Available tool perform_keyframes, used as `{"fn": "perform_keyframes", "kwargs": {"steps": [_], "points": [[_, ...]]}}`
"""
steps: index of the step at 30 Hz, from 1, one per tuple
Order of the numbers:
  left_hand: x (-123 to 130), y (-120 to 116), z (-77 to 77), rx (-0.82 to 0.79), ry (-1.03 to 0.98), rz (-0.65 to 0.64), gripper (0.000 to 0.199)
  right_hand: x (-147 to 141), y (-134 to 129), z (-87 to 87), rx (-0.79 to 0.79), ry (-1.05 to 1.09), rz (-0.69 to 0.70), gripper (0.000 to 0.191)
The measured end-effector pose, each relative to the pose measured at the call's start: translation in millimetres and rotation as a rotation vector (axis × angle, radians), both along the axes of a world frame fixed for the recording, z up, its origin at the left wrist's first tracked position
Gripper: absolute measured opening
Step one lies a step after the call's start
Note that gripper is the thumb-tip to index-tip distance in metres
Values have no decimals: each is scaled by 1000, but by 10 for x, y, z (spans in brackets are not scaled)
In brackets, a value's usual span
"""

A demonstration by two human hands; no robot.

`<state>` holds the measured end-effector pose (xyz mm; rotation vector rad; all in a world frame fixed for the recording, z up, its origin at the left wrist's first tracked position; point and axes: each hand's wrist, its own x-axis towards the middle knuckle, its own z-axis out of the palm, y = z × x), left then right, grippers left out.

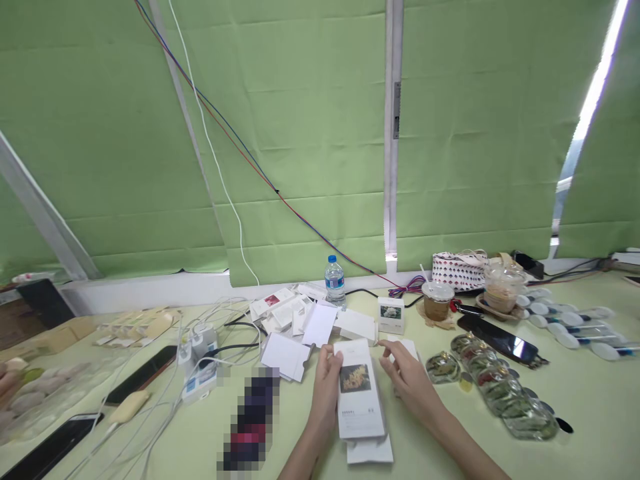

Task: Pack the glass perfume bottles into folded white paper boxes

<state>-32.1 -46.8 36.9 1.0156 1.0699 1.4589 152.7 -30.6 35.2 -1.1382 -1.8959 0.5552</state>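
Observation:
Upright in front of me is a flat white box (361, 407) with a picture of a yellowish plant and small print on its face. My left hand (326, 387) pinches its left edge, thumb on the front. Below it a white card or flap (370, 451) sticks out; whether it belongs to the box I cannot tell. My right hand (407, 375) is just right of the box, fingers apart and curved, with nothing visible in them. Behind those fingers lies another white piece (411, 349), partly hidden. A small white box (391, 315) with a flower picture stands farther back.
White boxes and cards (320, 323) lie heaped behind a water bottle's (335, 283) front. Left are a power strip (200, 367), cables and phones (143, 375). Right are clear packets (500, 387), a phone (500, 339), drink cups (437, 301) and white-capped tubes (575, 327). Another person's hand (10, 377) shows far left.

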Motion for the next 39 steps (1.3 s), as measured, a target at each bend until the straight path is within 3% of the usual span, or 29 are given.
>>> {"fn": "perform_keyframes", "kwargs": {"steps": [4,7,10,13,16,21,24,27,32,39], "points": [[-95,47,32,75,-108,210,37,-62,-36,-26,-125,119,433,58],[-157,101,-23,68,-100,288,45,-108,-52,-42,-183,134,569,57],[-174,134,-89,6,-67,315,60,-135,-45,-73,-287,222,551,48],[-124,128,-97,39,-25,248,72,-133,-24,-92,-403,386,504,49],[-39,95,-50,123,-49,54,71,-102,13,-86,-473,530,462,59],[-12,21,43,192,-50,-279,89,-14,83,-63,-521,652,465,70],[-66,-1,74,187,-17,-373,77,26,77,-28,-533,667,478,73],[-96,12,63,195,-54,-375,65,35,36,22,-563,691,500,74],[-105,58,11,225,-150,-320,63,-13,-14,55,-532,784,692,89],[-115,72,-5,235,-148,-348,59,-81,27,-7,-478,817,608,68]]}}
